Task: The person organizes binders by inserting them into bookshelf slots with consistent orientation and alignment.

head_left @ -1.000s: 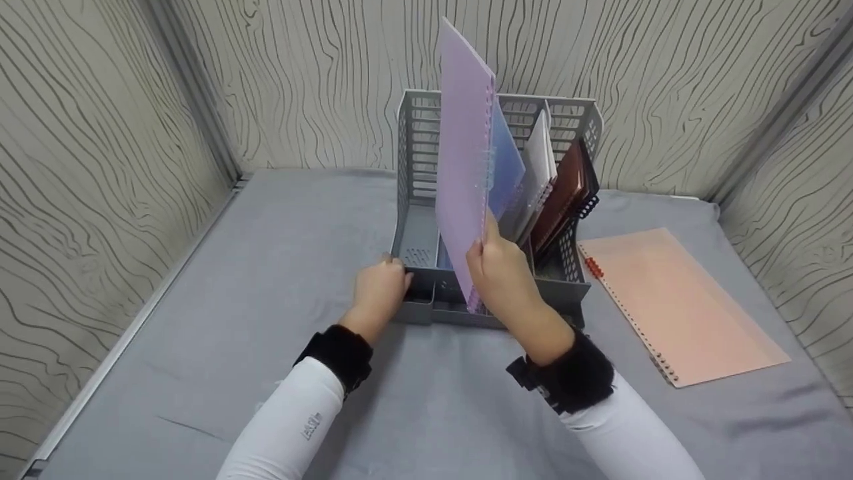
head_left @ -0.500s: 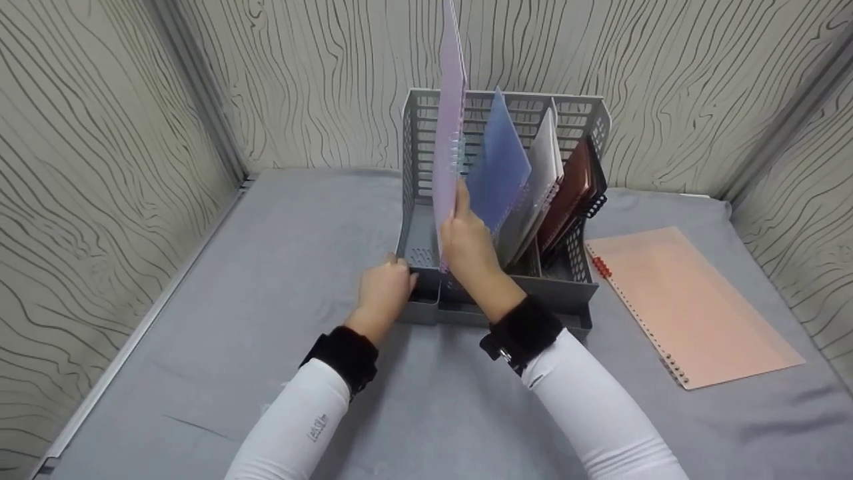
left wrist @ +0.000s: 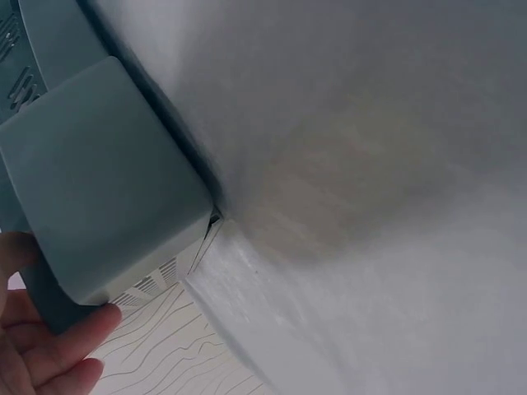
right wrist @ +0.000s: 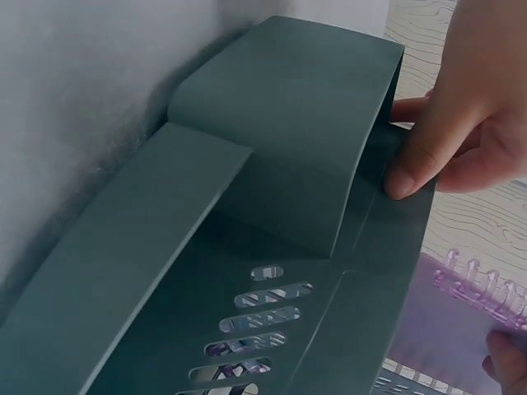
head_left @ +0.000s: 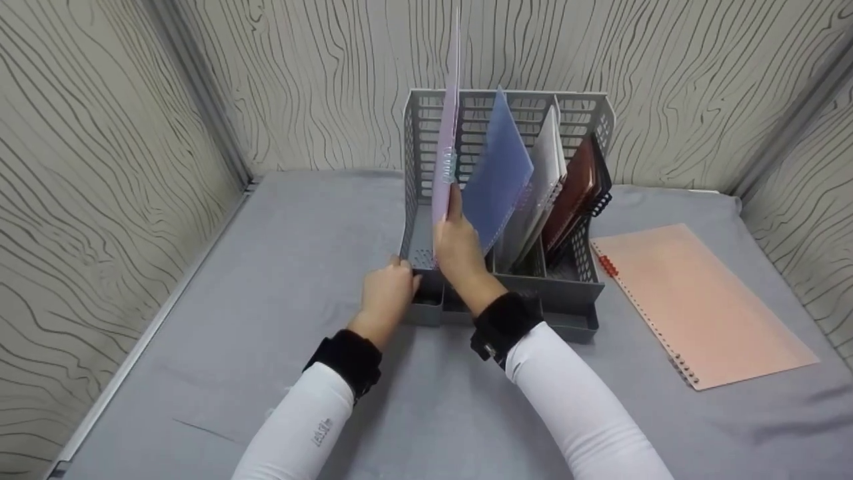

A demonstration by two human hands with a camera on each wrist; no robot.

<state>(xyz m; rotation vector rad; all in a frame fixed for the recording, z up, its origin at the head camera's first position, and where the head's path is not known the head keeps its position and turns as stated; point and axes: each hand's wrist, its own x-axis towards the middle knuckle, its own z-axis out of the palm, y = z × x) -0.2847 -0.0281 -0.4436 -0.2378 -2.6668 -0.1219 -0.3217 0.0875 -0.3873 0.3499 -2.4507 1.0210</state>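
My right hand [head_left: 461, 250] grips a purple ring-bound notebook [head_left: 445, 133] by its bound edge. The notebook stands upright over the left part of a grey desktop file organizer [head_left: 510, 285], its lower end hidden behind the hand. In the right wrist view, the thumb lies on the purple cover [right wrist: 440, 329]. My left hand [head_left: 388, 290] holds the organizer's front left corner; in the left wrist view its fingers [left wrist: 70, 346] curl round that edge. To the right of the purple notebook, a blue notebook [head_left: 500, 173] leans in the organizer.
Further right in the organizer lean white notebooks [head_left: 538, 180] and brown and black ones [head_left: 574, 193]. A peach ring-bound notebook [head_left: 706, 307] lies flat on the grey cloth [head_left: 300, 247] at the right. Patterned panels [head_left: 320, 80] stand behind and at both sides.
My right hand has carried the purple notebook leftward, away from the blue one, and turned it nearly edge-on. The left hand keeps its grip on the organizer's corner.
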